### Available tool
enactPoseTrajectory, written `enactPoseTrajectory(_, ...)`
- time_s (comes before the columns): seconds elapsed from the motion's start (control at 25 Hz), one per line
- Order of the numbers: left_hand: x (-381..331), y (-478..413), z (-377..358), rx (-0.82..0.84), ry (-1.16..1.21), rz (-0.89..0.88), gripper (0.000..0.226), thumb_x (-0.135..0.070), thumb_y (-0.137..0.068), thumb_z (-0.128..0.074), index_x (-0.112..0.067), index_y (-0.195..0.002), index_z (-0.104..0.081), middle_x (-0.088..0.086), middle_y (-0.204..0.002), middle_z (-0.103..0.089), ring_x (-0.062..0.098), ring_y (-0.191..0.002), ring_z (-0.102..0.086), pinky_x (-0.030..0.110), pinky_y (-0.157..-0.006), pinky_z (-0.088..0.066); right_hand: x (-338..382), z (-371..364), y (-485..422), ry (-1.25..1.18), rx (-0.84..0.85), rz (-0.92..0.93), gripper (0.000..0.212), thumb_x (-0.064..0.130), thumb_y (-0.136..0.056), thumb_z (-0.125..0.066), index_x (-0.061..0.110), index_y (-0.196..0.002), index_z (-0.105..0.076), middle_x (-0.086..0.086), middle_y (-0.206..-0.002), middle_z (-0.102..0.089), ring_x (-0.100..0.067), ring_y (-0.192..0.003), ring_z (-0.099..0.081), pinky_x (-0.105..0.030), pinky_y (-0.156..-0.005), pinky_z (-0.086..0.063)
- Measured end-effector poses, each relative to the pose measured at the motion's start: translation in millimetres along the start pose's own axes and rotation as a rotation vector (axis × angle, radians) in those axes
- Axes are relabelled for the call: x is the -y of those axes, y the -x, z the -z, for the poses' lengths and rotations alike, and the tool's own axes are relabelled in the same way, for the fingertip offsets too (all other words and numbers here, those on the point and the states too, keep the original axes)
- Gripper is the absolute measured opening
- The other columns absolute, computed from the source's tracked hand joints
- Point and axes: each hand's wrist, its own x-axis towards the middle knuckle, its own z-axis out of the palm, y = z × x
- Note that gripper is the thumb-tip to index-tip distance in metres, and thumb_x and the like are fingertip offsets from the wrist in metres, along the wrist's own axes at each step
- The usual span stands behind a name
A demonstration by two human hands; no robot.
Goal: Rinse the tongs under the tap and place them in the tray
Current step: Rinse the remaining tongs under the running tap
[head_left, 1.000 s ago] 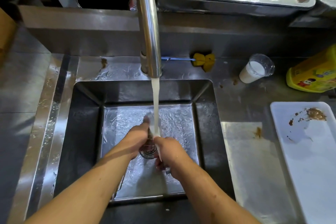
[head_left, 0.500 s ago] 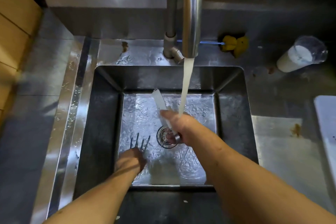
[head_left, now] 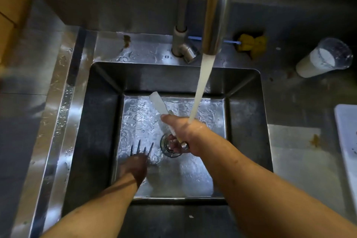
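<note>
**Rinsing utensils under a running tap in a steel sink**

The person's right hand (head_left: 185, 131) is closed around the handle of a pale, flat-bladed utensil (head_left: 158, 103). Its blade points up and away to the left, clear of the water. Whether this is one arm of the tongs or a separate spatula-like tool cannot be told. The white stream of water (head_left: 201, 91) lands on the back of this hand, not on the blade.

The left hand (head_left: 134, 168), lower and in shadow, grips a dark pronged metal piece (head_left: 142, 149), four thin tines fanning upward from the fingers. It sits low over the wet sink floor, beside the round drain (head_left: 171, 147) and left of the stream, so it is not being rinsed at this moment.

Both hands work inside the square stainless steel sink (head_left: 100, 121). The curved chrome tap (head_left: 216, 9) rises above the back rim. On the counter to the right lie a tipped clear plastic cup of white liquid (head_left: 322, 58) and a yellow sponge (head_left: 250, 43). The corner of a white rectangular tray (head_left: 345, 121) shows at the far right edge.

To rinse well, each working end probably needs turning directly through the stream, blade and tines both. A firm grip matters, since wet metal likely slips. The tray lies well to the right, so the pieces should be shaken off first.
</note>
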Motion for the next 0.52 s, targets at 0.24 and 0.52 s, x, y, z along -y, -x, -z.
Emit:
enactPoseTrajectory(0.24, 2.0, 0.4, -0.1, 0.092, 0.075, 0.013, 0.041, -0.018, -0.107, -0.046, -0.019, -0.145, -0.061, 0.011, -0.147, -0.066, 0.028, -0.131, -0.065, 0.041, -0.106, -0.054, -0.2, 2.6, -3.9, 0.038, -0.011, 0.008, 0.051, 0.064, -0.079, -0.078, 0.018, -0.094, -0.061, -0.003, -0.086, -0.064, -0.015, -0.064, -0.061, -0.018, -0.032, -0.045)
enactPoseTrajectory(0.52, -4.8, 13.7, 54.4, 0.012, 0.666, 0.239, 0.013, -0.016, -0.099, -0.065, -0.009, -0.105, -0.073, 0.018, -0.112, -0.076, 0.037, -0.113, -0.071, 0.035, -0.081, -0.059, -16.2, -3.9, 3.3, -0.074, -0.034, 0.05, 0.048, 0.06, -0.082, -0.078, 0.019, -0.1, -0.059, 0.002, -0.087, -0.067, 0.0, -0.068, -0.062, -0.016, -0.04, -0.048)
